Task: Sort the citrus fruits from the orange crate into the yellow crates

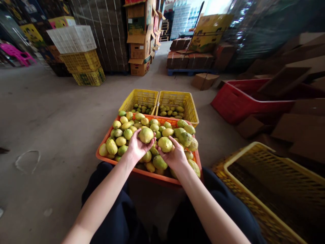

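In my left hand (139, 146) rests a rounded yellow-green lemon (146, 135), with the fingers curled under and around it. My right hand (175, 154) holds another yellow-green lemon (165, 144), gripped between thumb and fingers. Both hands are above an orange crate (149, 175) heaped with similar fruit (121, 141) in shades of yellow and green. Some larger, mottled greenish fruit (185, 138) lies at the crate's right side. The undersides of both held lemons are hidden by my fingers.
Two yellow crates (158, 101) behind the orange one hold more fruit. Another yellow crate (254, 176) stands close on my right, with a red bin (228, 105) beyond it. Cardboard boxes (138, 51) and stacked crates (82, 62) stand farther back on the concrete floor.
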Tool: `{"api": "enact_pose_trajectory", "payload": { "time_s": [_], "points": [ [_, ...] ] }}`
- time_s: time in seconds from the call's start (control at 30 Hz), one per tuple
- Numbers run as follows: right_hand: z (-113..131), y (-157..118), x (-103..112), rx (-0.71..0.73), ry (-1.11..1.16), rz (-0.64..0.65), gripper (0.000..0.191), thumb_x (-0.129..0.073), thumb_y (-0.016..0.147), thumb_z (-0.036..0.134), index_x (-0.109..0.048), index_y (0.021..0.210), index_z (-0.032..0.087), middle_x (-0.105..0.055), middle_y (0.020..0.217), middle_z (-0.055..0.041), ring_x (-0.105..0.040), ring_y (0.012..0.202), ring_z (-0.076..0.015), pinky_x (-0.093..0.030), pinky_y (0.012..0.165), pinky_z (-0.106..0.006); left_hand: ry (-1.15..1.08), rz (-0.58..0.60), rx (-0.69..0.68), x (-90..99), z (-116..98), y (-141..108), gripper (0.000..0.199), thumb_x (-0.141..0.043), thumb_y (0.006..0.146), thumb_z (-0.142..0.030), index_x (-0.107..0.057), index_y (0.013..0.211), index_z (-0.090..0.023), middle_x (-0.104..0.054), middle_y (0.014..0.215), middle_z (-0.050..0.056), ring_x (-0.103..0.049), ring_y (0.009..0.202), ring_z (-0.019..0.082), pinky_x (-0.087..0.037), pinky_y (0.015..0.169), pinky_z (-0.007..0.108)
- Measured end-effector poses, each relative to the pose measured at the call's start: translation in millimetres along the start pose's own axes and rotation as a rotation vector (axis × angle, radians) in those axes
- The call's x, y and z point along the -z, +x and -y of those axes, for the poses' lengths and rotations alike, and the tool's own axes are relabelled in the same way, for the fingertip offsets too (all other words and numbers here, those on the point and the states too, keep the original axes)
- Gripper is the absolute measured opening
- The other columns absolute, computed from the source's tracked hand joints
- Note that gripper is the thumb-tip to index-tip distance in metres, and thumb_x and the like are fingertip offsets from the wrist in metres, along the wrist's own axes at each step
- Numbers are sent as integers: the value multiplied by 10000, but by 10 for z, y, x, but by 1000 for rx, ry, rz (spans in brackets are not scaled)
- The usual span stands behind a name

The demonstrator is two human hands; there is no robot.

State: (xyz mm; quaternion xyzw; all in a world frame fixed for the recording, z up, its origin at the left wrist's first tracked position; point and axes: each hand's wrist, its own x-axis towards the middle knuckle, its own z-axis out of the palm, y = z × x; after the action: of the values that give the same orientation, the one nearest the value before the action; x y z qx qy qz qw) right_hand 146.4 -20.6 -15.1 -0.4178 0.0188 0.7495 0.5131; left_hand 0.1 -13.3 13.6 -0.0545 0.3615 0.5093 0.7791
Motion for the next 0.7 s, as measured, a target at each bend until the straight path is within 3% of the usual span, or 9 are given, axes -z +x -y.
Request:
{"api": "enact_pose_trajectory", "payload": {
  "time_s": [0.13, 0.2, 0.3, 0.47, 0.57, 0.7],
  "points": [
    [0, -47, -27, 14, -24, 80, 116, -657, 835, 342, -652, 888, 239, -715, 652, -28, -594, 451, -156, -483, 343, -231, 4, 122, -37, 21, -29, -36, 428, -452, 1014, -377, -671, 1322, -174, -748, 944, 124, -625, 550, 125, -523, 449, 184],
    [8, -75, -43, 62, 3, 153, 132, -642, 828, 353, -675, 902, 249, -754, 739, -34, -573, 450, -140, -468, 339, -228, -27, 185, -86, 26, -28, -42, 420, -445, 1008, -379, -689, 1296, -194, -746, 929, 105, -650, 578, 131, -541, 480, 190],
    [38, -105, -65, 167, 57, 235, 197, -615, 817, 362, -712, 973, 292, -792, 891, -26, -656, 558, -169, -573, 452, -275, -130, 233, -164, 23, 8, -9, 388, -449, 996, -326, -695, 1269, -203, -757, 957, 94, -747, 793, 184, -619, 646, 242],
    [58, -88, -90, 307, 85, 287, 249, -620, 794, 419, -706, 1018, 353, -803, 1084, 6, -774, 885, -249, -673, 692, -396, -247, 275, -248, 9, 118, 155, 369, -482, 939, -258, -712, 1224, -217, -779, 1099, 77, -755, 1040, 229, -630, 871, 340],
    [23, -52, -116, 300, 175, 352, 254, -634, 798, 416, -698, 1035, 351, -807, 1068, 7, -773, 983, -256, -678, 754, -425, -272, 339, -273, 1, 165, 252, 330, -460, 950, -301, -729, 1117, -210, -779, 1136, 67, -750, 1076, 244, -619, 912, 371],
    [-4, -13, -172, 262, 289, 382, 274, -616, 831, 392, -700, 1086, 334, -809, 1021, 9, -778, 991, -238, -671, 784, -413, -255, 375, -290, -24, 179, 311, 359, -416, 978, -333, -731, 1116, -231, -770, 1182, 60, -747, 1074, 223, -608, 883, 336]
  ]
}}
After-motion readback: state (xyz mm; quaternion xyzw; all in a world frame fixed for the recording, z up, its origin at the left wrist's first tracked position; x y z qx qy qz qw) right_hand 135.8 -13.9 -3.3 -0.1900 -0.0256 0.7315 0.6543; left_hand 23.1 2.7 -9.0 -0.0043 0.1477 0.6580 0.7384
